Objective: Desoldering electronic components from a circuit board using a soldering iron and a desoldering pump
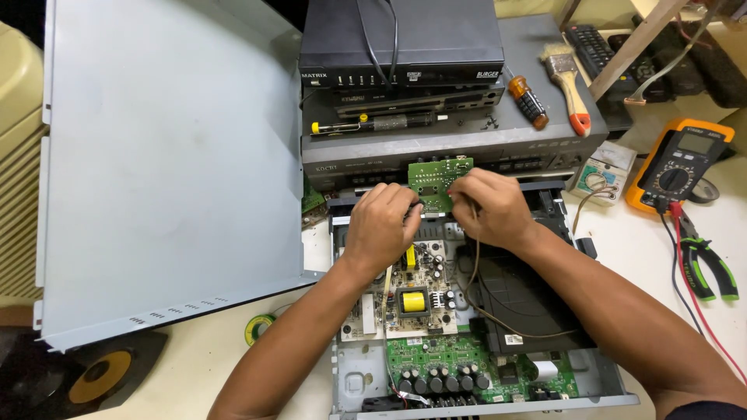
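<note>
Both hands, wrists bent, over open chassis (354, 381): L hand (381, 225) & R hand (490, 208) pinch small green board (440, 180) upright, fingers curled.

green circuit board (438, 180), orange multimeter (678, 165), grey metal cover (167, 163), black disc tray (517, 299)

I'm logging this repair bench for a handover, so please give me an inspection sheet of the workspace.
Surface: pale worktop, crowded.
Job's things: small green circuit board held upright over the opened grey metal player chassis.
Clutter: removed grey metal cover, stacked black set-top boxes, orange-handled screwdriver, paintbrush, orange multimeter, green-handled pliers, solder roll.
Grippers: left hand and right hand both grip the board.
Cables: brown cable across the chassis; red and black probe leads.
Surroundings: remote controls, loudspeaker.
</note>
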